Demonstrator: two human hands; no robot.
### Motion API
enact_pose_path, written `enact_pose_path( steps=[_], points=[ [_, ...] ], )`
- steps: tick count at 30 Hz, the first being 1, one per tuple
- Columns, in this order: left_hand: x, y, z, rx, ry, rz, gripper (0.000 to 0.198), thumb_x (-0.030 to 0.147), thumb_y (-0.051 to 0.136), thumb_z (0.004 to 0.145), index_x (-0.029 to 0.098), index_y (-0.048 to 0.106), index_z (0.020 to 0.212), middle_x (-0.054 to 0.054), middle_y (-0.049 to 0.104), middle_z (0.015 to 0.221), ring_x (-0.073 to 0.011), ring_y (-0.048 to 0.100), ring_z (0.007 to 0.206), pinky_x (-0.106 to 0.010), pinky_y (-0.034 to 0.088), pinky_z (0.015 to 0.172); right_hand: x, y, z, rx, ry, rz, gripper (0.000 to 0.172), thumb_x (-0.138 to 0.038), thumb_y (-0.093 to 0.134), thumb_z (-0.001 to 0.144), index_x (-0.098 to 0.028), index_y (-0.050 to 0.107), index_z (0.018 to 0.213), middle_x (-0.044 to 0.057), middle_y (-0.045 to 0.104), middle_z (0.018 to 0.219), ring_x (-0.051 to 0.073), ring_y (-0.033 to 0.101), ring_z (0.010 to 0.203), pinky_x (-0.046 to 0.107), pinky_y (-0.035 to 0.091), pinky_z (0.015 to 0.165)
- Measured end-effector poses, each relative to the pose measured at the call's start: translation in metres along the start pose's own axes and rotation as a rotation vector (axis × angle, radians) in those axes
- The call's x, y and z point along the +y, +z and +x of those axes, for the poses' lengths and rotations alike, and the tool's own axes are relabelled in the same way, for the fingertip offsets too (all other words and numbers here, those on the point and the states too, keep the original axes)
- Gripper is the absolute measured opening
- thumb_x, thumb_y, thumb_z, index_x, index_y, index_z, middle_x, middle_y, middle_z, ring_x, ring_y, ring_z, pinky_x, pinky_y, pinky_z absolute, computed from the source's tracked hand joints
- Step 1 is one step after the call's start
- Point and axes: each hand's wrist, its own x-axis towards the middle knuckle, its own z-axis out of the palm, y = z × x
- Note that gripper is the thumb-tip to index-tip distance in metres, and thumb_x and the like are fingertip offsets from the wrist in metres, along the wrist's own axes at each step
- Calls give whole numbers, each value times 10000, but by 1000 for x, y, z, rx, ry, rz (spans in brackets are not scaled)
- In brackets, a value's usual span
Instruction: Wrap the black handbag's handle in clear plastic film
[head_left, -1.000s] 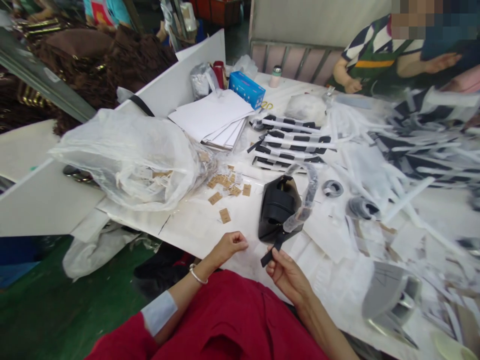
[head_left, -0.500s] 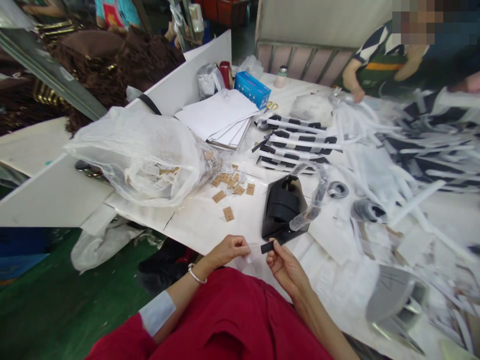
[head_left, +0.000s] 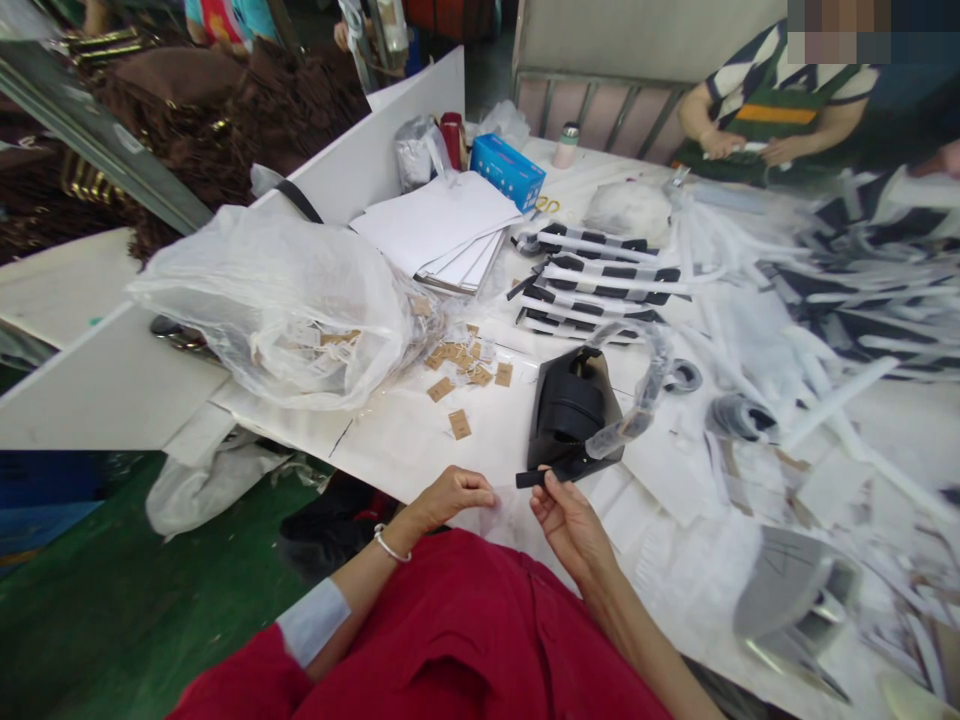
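Note:
My right hand (head_left: 568, 520) pinches a short black strip (head_left: 529, 480) that looks like a strap end, at the near edge of a black bag (head_left: 571, 400). Whether the strip joins the bag, I cannot tell. The bag lies on the table, its handle (head_left: 634, 425) wrapped in clear plastic. To the left, my left hand (head_left: 457, 492) is closed, thumb against fingers, apart from the strip. Thin translucent plastic (head_left: 501, 522) shows beside its fingertips; what those fingers hold, if anything, is hidden.
Brown tags (head_left: 460, 424) lie scattered beside a large clear plastic bag (head_left: 270, 300). Farther back are white sheets (head_left: 439, 225), a blue box (head_left: 508, 172) and wrapped black straps (head_left: 600, 270). Tape rolls (head_left: 741, 418) and a grey bag piece (head_left: 795, 590) lie rightward. A co-worker's hands (head_left: 727, 145) hold something white.
My right hand has raised the black strip slightly and turned it nearer level. My left hand stays almost in place. The co-worker's hands have come together around a white piece.

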Motion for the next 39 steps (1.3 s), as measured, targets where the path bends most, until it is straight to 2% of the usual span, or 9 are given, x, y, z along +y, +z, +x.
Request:
enact_pose_path(
  steps=[12, 16, 24, 29, 33, 39],
  points=[
    [3, -3, 2, -36, 8, -37, 339, 483, 747, 681, 146, 719, 694, 7, 643, 657, -133, 524, 661, -255, 404, 701, 3, 3, 2, 9, -28, -88, 453, -281, 956, 450, -176, 702, 810, -45, 686, 652, 85, 649, 593, 174, 582, 546],
    [2, -3, 4, -6, 3, -26, 339, 479, 746, 682, 141, 721, 693, 6, 641, 650, -133, 525, 658, -255, 403, 697, 2, 4, 2, 20, -21, -107, 463, -294, 959, 436, -171, 695, 796, -47, 677, 645, 80, 642, 587, 171, 577, 545],
    [2, -2, 7, 2, 19, 33, 335, 468, 719, 721, 134, 725, 739, -15, 672, 698, -137, 541, 675, -251, 412, 686, 7, -6, 3, 17, -46, -285, 438, -377, 934, 486, -161, 699, 787, -27, 666, 660, 93, 627, 604, 194, 540, 548],
    [4, 8, 8, -25, 20, 91, 253, 388, 716, 720, 142, 714, 778, 13, 636, 678, -118, 505, 652, -237, 375, 645, 9, -14, 8, 21, -120, -453, 448, -450, 893, 532, -156, 740, 834, 16, 713, 732, 116, 604, 660, 227, 486, 586],
    [4, 20, 12, -1, -18, 50, 280, 404, 718, 689, 136, 691, 766, 23, 604, 631, -111, 481, 608, -234, 349, 596, 9, -17, 10, 27, -168, -584, 430, -477, 860, 569, -160, 756, 839, 38, 742, 807, 129, 589, 716, 242, 454, 644],
    [-2, 39, 22, 83, 22, 52, 329, 459, 679, 718, 135, 636, 753, 19, 580, 641, -111, 473, 604, -236, 335, 579, 8, -22, 11, 32, -147, -552, 477, -531, 832, 585, -175, 745, 890, 41, 739, 895, 167, 627, 796, 280, 498, 684]
  ],
)
